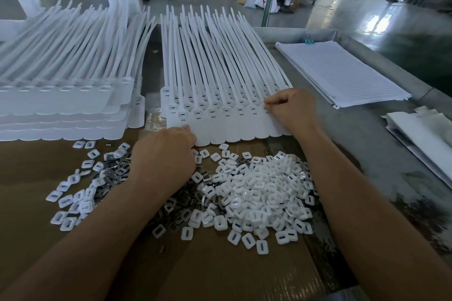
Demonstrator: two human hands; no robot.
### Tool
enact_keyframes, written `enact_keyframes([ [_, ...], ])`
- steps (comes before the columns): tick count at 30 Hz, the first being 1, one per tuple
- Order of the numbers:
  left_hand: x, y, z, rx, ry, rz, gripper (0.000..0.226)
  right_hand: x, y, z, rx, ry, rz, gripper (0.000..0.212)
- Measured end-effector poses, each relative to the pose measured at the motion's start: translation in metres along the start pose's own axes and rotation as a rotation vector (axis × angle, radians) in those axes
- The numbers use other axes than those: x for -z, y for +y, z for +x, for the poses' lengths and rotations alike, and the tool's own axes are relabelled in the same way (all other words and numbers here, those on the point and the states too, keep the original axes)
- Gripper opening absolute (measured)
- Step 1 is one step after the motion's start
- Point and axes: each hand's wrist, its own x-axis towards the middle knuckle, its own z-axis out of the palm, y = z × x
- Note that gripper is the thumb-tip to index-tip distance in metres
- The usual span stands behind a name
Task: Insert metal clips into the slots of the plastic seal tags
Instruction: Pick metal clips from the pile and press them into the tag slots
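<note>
Head view: a fanned row of white plastic seal tags (220, 127) lies mid-table, straps pointing away, flat ends just overlapping the far edge of a brown cardboard sheet (220, 271). The right hand (291, 107) sits on the row's right end, fingers curled, thumb and forefinger tips pressed together over the last tag's slot; what lies between them is too small to tell. The left hand (166, 151) rests knuckles-up at the row's near left corner, thumb tip touching a tag's edge. Its fingers curl under out of sight, so I cannot tell whether they hold anything.

Bare cardboard lies open between the forearms, near the camera. Bare steel table (367, 144) runs right of the right forearm up to a raised rim (354, 41).

About eight slotted heads show in the front row, with more layers behind. At left, tag stacks (61, 102) rise about four layers. Dark metal clips (186, 200) and white plastic caps (259, 193) form one mingled heap, too many to count. One lined paper stack (342, 73) lies at right, and white bags (425, 134) at the right edge.
</note>
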Motion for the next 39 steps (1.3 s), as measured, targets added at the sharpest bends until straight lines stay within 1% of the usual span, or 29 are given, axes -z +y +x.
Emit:
enact_keyframes([
  [2, 0.000, 0.000, 0.000, 0.001, -0.003, -0.009, 0.033, 0.000, -0.002, 0.001, -0.030, -0.009, 0.030, 0.014],
  [4, -0.001, -0.001, 0.001, 0.004, -0.015, -0.016, 0.033, 0.000, -0.004, 0.002, -0.046, -0.018, 0.053, 0.021],
  [6, -0.001, -0.001, 0.000, 0.005, -0.016, -0.019, 0.033, -0.001, -0.005, 0.002, -0.057, -0.024, 0.061, 0.024],
  [9, -0.001, 0.000, 0.000, 0.003, -0.015, -0.018, 0.033, -0.002, -0.003, 0.001, -0.046, -0.030, 0.050, 0.021],
  [12, 0.000, 0.000, -0.001, 0.005, -0.017, -0.014, 0.033, 0.001, -0.001, 0.000, -0.029, -0.075, 0.035, 0.013],
  [15, -0.001, 0.000, -0.001, 0.008, -0.004, -0.017, 0.033, 0.008, -0.004, -0.003, -0.003, -0.105, 0.001, 0.019],
  [17, -0.001, 0.000, -0.001, 0.014, 0.003, -0.020, 0.032, 0.016, -0.009, -0.008, 0.046, -0.144, 0.005, 0.019],
  [19, -0.001, 0.001, -0.002, 0.019, 0.002, -0.022, 0.033, 0.024, -0.018, -0.016, 0.108, -0.281, 0.041, 0.015],
  [21, -0.001, 0.001, -0.002, 0.026, -0.007, -0.027, 0.033, 0.029, -0.027, -0.026, 0.172, -0.475, 0.004, 0.019],
  [24, -0.001, 0.002, -0.002, 0.035, -0.001, -0.034, 0.034, 0.030, -0.038, -0.038, 0.197, -0.719, -0.058, 0.017],
  [27, -0.001, 0.003, -0.002, 0.040, 0.014, -0.049, 0.036, 0.028, -0.042, -0.043, 0.183, -0.823, -0.078, 0.011],
  [30, -0.001, 0.001, -0.002, 0.039, 0.026, -0.054, 0.036, 0.025, -0.047, -0.045, 0.177, -0.842, -0.133, 0.010],
  [34, -0.002, 0.002, -0.002, 0.034, 0.032, -0.047, 0.035, 0.024, -0.048, -0.046, 0.196, -0.860, -0.165, 0.015],
  [36, -0.002, 0.002, -0.001, 0.037, 0.031, -0.045, 0.035, 0.026, -0.045, -0.044, 0.191, -0.820, -0.125, 0.013],
  [39, -0.002, 0.002, -0.001, 0.032, 0.024, -0.040, 0.034, 0.028, -0.040, -0.041, 0.116, -0.713, 0.017, 0.013],
])
